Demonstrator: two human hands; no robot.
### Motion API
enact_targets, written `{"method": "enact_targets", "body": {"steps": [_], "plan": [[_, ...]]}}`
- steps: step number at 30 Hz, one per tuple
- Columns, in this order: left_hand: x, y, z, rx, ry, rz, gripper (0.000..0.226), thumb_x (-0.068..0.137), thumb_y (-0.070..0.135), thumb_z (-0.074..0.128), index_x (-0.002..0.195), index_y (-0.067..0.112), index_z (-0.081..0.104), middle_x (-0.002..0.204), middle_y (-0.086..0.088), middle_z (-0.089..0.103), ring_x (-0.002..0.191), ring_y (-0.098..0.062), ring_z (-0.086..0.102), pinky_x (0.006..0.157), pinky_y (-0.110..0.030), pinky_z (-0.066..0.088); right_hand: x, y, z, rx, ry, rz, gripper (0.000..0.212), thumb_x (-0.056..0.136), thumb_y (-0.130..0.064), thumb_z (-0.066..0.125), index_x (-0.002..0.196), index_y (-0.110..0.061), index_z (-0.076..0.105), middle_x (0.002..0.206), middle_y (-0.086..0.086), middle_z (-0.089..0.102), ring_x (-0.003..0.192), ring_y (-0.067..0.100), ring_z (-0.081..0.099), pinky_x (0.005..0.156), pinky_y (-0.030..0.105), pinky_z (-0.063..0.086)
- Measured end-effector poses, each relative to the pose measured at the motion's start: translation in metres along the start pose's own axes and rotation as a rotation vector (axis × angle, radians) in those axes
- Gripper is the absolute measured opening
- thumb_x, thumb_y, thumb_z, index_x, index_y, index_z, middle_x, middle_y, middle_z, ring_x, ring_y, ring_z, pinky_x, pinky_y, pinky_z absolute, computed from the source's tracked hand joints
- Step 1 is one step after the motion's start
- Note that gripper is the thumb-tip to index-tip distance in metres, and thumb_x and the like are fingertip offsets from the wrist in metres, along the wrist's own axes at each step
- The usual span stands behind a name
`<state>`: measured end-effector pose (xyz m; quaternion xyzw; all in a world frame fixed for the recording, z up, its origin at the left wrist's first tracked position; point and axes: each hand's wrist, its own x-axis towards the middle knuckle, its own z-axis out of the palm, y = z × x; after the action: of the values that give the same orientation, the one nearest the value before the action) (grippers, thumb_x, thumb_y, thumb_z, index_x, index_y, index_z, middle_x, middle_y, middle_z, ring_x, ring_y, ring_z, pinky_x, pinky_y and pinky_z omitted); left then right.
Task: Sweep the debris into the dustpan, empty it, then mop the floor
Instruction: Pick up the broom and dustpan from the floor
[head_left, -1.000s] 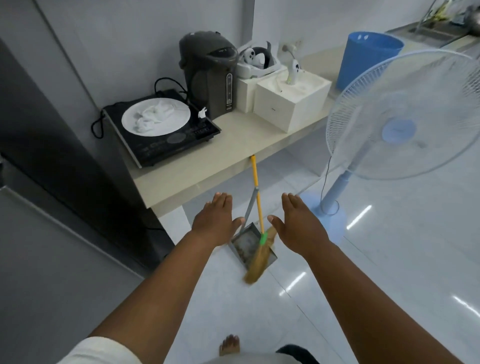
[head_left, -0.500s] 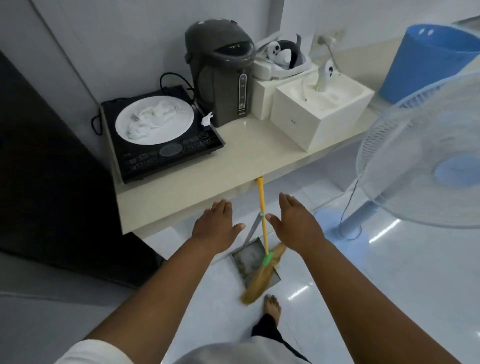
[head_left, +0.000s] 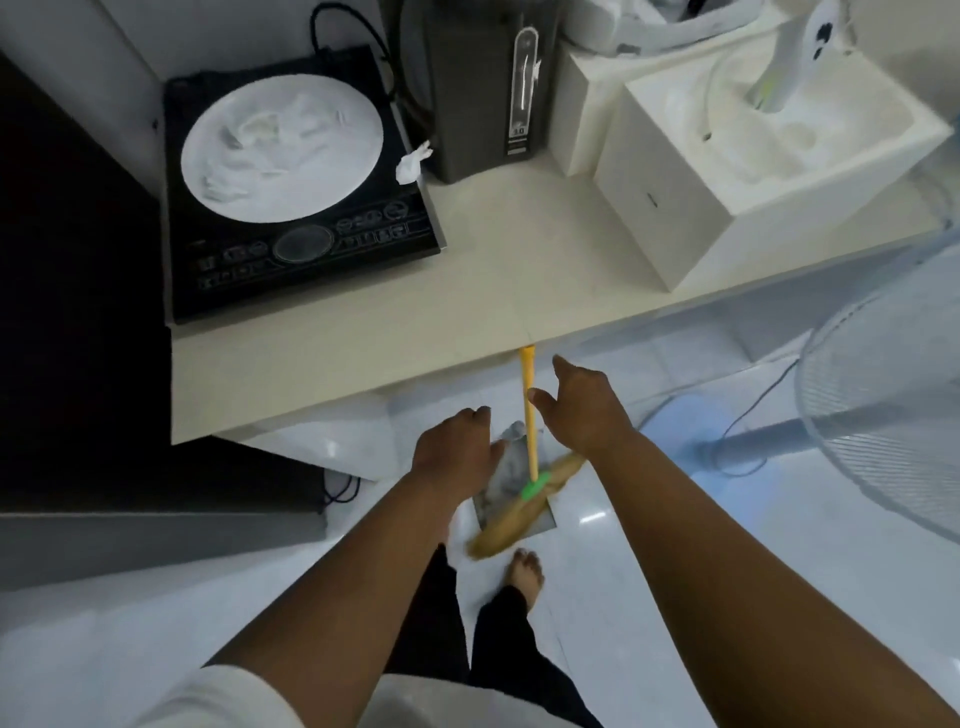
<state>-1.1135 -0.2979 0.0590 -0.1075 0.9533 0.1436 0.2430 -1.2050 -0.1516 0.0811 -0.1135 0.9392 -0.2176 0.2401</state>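
A broom (head_left: 530, 415) with a yellow stick, green collar and straw head leans against the edge of the beige counter (head_left: 467, 322). Its straw head rests over a grey metal dustpan (head_left: 501, 483) standing on the white tiled floor. My right hand (head_left: 582, 410) is right beside the yellow stick, fingers spread, thumb almost touching it. My left hand (head_left: 452, 452) hovers over the dustpan's handle, fingers curled downward; I cannot see whether it touches the handle, which it hides.
On the counter stand a black induction hob (head_left: 296, 249) with a white plate, a dark water boiler (head_left: 478, 93) and white boxes (head_left: 753, 171). A pale blue standing fan (head_left: 883, 415) is at the right. My bare foot (head_left: 527, 571) is just behind the dustpan.
I have stepped closer and lean over the counter. Both hands have dropped toward the broom and dustpan; the left hand's fingers have curled.
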Motion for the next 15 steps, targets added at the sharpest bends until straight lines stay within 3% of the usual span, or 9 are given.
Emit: {"method": "enact_targets", "body": {"steps": [4, 6, 8, 10, 13, 15], "plan": [[0.041, 0.01, 0.024, -0.14, -0.111, 0.027, 0.057, 0.098, 0.049, 0.042, 0.145, 0.017, 0.037, 0.144, -0.008, 0.047, 0.131, -0.027, 0.046, 0.1, -0.039, 0.044, 0.049, -0.002, 0.011, 0.125, -0.05, 0.057, 0.053, 0.091, -0.042, 0.06, 0.125, -0.001, 0.056, 0.122, 0.013, 0.063, 0.116, 0.026, 0.056, 0.089, 0.026, 0.039], [0.06, 0.012, 0.035, -0.174, -0.175, 0.038, 0.059, 0.097, 0.045, 0.048, 0.147, 0.017, 0.035, 0.146, -0.007, 0.045, 0.133, -0.027, 0.044, 0.102, -0.037, 0.041, 0.068, -0.002, 0.017, 0.169, -0.066, 0.096, 0.035, 0.089, -0.042, 0.062, 0.103, -0.011, 0.065, 0.101, 0.006, 0.066, 0.109, 0.025, 0.06, 0.08, 0.022, 0.037], [0.075, 0.012, 0.045, -0.191, -0.225, 0.03, 0.054, 0.096, 0.043, 0.052, 0.142, 0.017, 0.042, 0.14, -0.007, 0.05, 0.129, -0.027, 0.047, 0.098, -0.036, 0.042, 0.079, -0.002, 0.027, 0.206, -0.056, 0.113, 0.026, 0.089, -0.04, 0.062, 0.078, -0.017, 0.058, 0.079, 0.001, 0.062, 0.098, 0.026, 0.063, 0.072, 0.022, 0.034], [0.087, 0.013, 0.054, -0.217, -0.242, 0.031, 0.04, 0.094, 0.04, 0.054, 0.127, 0.017, 0.052, 0.126, -0.005, 0.059, 0.118, -0.026, 0.055, 0.091, -0.035, 0.046, 0.083, 0.0, 0.035, 0.218, -0.017, 0.11, 0.025, 0.09, -0.038, 0.061, 0.08, -0.016, 0.061, 0.084, 0.003, 0.066, 0.096, 0.027, 0.063, 0.071, 0.02, 0.032], [0.095, 0.016, 0.069, -0.286, -0.224, 0.022, 0.024, 0.096, 0.034, 0.052, 0.114, 0.019, 0.057, 0.114, 0.0, 0.065, 0.104, -0.021, 0.061, 0.087, -0.033, 0.049, 0.078, 0.009, 0.043, 0.219, 0.035, 0.077, 0.026, 0.092, -0.033, 0.06, 0.104, -0.011, 0.065, 0.1, 0.008, 0.071, 0.098, 0.025, 0.064, 0.073, 0.019, 0.034], [0.098, 0.021, 0.075, -0.311, -0.211, 0.025, 0.02, 0.096, 0.03, 0.054, 0.111, 0.017, 0.057, 0.11, -0.001, 0.067, 0.097, -0.019, 0.062, 0.083, -0.031, 0.05, 0.07, 0.016, 0.047, 0.19, 0.053, 0.045, 0.021, 0.092, -0.025, 0.059, 0.108, -0.011, 0.062, 0.096, 0.009, 0.071, 0.092, 0.027, 0.064, 0.069, 0.021, 0.036]]}}
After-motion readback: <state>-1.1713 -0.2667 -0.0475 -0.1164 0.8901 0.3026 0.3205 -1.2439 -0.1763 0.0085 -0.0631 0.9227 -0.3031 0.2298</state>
